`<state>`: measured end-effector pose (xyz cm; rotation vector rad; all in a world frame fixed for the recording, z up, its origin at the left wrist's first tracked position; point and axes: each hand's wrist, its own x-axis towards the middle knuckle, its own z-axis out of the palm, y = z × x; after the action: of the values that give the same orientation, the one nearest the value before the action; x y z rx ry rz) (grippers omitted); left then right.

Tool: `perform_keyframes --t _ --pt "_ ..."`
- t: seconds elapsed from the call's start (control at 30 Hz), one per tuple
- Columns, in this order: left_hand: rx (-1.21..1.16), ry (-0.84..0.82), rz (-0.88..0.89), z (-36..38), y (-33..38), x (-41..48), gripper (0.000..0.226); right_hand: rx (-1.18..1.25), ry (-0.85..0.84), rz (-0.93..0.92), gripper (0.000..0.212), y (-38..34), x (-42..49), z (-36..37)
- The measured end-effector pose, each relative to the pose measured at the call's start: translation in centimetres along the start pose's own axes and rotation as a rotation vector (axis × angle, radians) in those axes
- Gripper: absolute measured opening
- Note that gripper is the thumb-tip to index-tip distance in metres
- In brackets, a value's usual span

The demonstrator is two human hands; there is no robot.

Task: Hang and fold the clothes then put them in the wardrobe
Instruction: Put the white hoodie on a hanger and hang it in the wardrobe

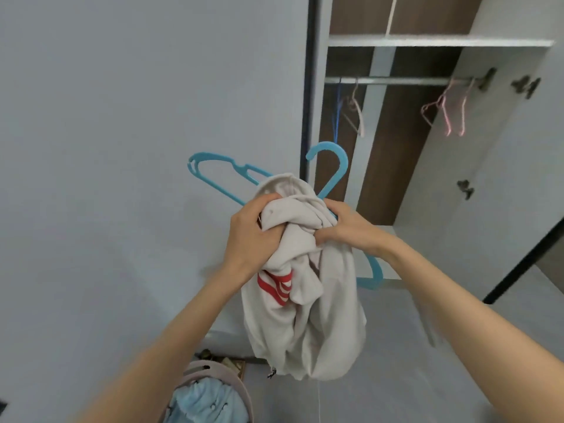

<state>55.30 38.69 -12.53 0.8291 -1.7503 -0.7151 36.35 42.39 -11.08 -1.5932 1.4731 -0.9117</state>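
Observation:
A pale grey garment [317,315] with red stripes hangs bunched in front of me, partly over a blue plastic hanger [213,174]. My left hand [250,236] grips a fold of the garment's upper part. My right hand [341,227] grips the cloth on the other side, near the hanger's neck. The hanger's hook points up toward the open wardrobe [439,42]; its right end shows below my right wrist, and its middle is hidden by the cloth.
The wardrobe's rail [396,81] carries a few bare hangers, pink ones [448,114] at the right. Its door [488,178] stands open at the right. A laundry basket [232,380] with blue cloth sits at the bottom. A plain wall fills the left.

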Motion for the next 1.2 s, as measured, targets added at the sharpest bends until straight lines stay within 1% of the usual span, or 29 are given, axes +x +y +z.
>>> perform_keyframes --t 0.33,0.5,0.63,0.77,0.9,1.0,1.1,1.2 --pt "-0.240 -0.280 0.186 14.7 7.8 -1.6 0.025 -0.027 0.338 0.151 0.049 2.9 -14.9 -10.2" --pt "-0.324 -0.440 0.254 23.1 12.6 -4.0 0.024 -0.011 0.519 0.246 0.043 5.4 -23.7 -14.7" --pt "-0.412 -0.599 0.269 29.6 16.8 -6.7 0.025 -0.019 0.690 0.333 0.050 7.5 -31.2 -17.7" --pt "-0.494 -0.731 0.302 36.2 21.6 -10.0 0.025 -0.007 0.837 0.383 0.041 8.6 -38.9 -20.1" --pt "-0.583 -0.869 0.336 42.7 27.0 -13.8 0.031 -0.049 1.029 0.448 0.046 9.4 -46.7 -22.2" --pt "-0.646 -0.945 0.370 46.7 31.4 -16.7 0.028 -0.057 1.180 0.461 0.036 9.3 -52.2 -23.5" --pt "-0.695 -1.025 0.410 50.3 35.9 -19.7 0.026 -0.070 1.366 0.475 0.030 9.1 -57.3 -24.2" --pt "-0.755 -1.137 0.468 53.4 40.3 -23.0 0.026 -0.086 1.551 0.507 0.028 8.8 -62.1 -24.4"
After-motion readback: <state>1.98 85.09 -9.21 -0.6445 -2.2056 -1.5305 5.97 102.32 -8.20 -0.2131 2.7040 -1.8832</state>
